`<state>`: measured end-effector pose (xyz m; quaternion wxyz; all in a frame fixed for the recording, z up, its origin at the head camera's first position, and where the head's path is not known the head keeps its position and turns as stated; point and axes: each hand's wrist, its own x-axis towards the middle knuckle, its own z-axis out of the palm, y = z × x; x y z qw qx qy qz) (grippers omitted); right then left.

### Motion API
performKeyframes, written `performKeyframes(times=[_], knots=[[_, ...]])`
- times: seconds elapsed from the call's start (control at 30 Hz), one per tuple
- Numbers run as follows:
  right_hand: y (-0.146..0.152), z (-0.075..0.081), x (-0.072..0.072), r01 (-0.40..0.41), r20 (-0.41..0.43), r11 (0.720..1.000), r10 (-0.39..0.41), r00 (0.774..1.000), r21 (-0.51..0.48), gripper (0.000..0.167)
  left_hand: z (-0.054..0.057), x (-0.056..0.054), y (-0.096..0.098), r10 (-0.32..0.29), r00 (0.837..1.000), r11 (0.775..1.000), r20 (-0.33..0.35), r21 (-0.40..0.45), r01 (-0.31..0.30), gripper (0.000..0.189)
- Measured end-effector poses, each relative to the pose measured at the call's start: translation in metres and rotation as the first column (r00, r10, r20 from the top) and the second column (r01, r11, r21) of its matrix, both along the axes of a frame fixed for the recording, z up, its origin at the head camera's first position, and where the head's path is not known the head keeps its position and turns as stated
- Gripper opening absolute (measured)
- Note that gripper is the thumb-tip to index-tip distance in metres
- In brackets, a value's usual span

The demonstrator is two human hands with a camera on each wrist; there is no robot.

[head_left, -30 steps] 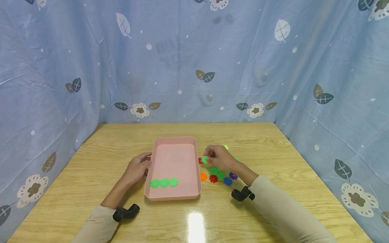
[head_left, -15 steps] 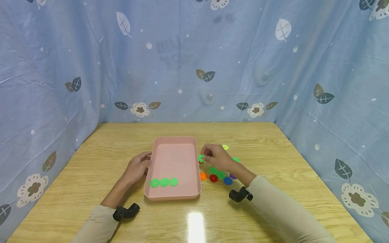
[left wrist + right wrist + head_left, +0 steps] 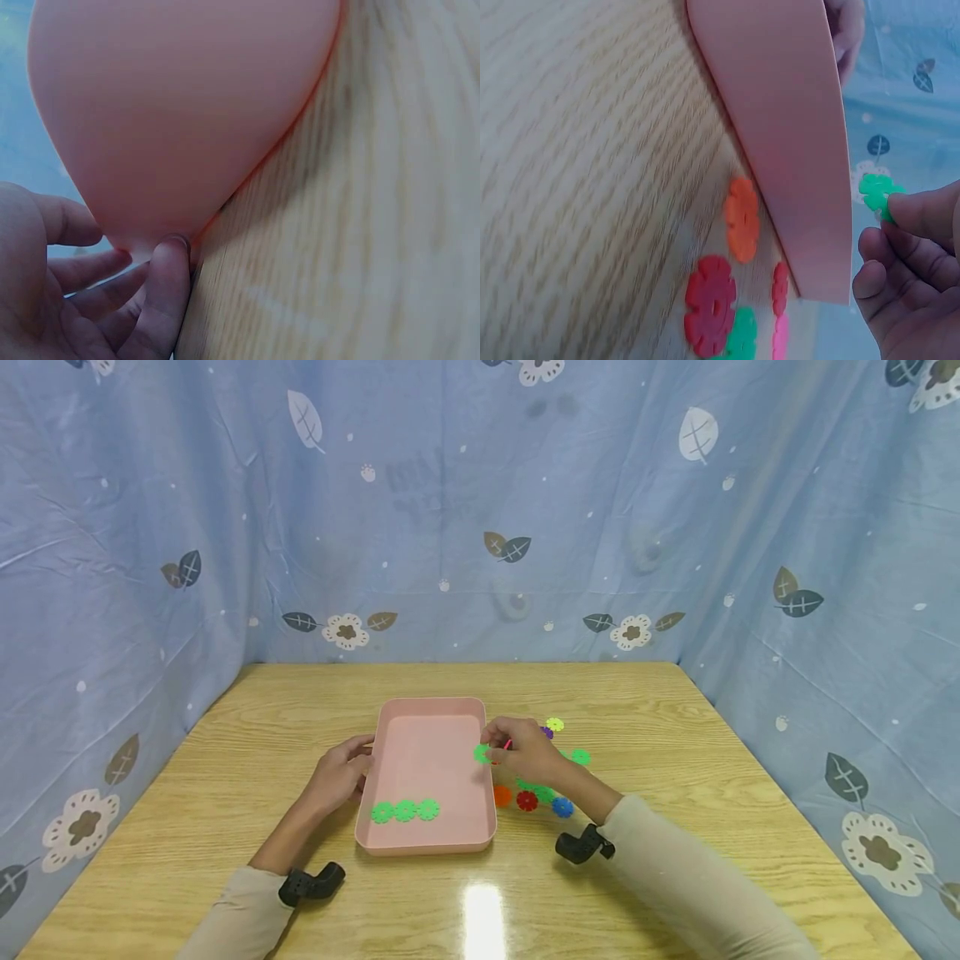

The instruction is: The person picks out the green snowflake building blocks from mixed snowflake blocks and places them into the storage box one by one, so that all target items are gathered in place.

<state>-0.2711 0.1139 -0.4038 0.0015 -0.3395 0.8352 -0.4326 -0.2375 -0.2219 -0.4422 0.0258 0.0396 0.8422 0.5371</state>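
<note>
In the head view a pink tray (image 3: 431,760) lies on the wooden table, with a row of 3 green snowflake discs (image 3: 406,811) near its front left. My left hand (image 3: 341,777) touches the tray's left outer wall with its fingertips, relaxed fingers against the pink side (image 3: 187,97) in the left wrist view. My right hand (image 3: 525,752) pinches a green snowflake disc (image 3: 877,191) between thumb and fingers. The disc is raised to the tray's right rim and overlaps it in the head view. Part of the loose discs behind the right hand is hidden.
Right of the tray lie loose discs: orange (image 3: 502,796), red (image 3: 527,801), blue (image 3: 562,807), green (image 3: 581,757) and yellow (image 3: 555,724). A pink disc (image 3: 780,336) stands out beside the tray in the right wrist view. A patterned blue curtain (image 3: 465,527) surrounds the table.
My right hand has moved left with the green snowflake disc, from over the red disc to the tray's right rim. The left hand and the tray have stayed put.
</note>
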Motion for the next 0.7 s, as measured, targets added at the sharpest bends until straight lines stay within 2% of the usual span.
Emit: performKeyframes(times=[0.23,0.43,0.7], knots=[[-0.01,-0.002,0.004,-0.019,-0.004,1.0,0.019,1.0,0.005,0.011,-0.001,0.0,0.0,-0.004,1.0,1.0,-0.004,0.006,0.004,0.05],[-0.019,-0.005,0.009,0.001,0.001,0.998,-0.001,1.0,0.061,0.01,-0.001,0.0,0.0,-0.002,1.0,1.0,-0.002,0.01,0.002,0.05],[-0.03,-0.008,0.015,-0.025,0.007,0.992,0.024,1.0,0.126,0.012,0.0,0.0,0.0,0.007,1.0,1.0,0.004,0.015,-0.008,0.05]])
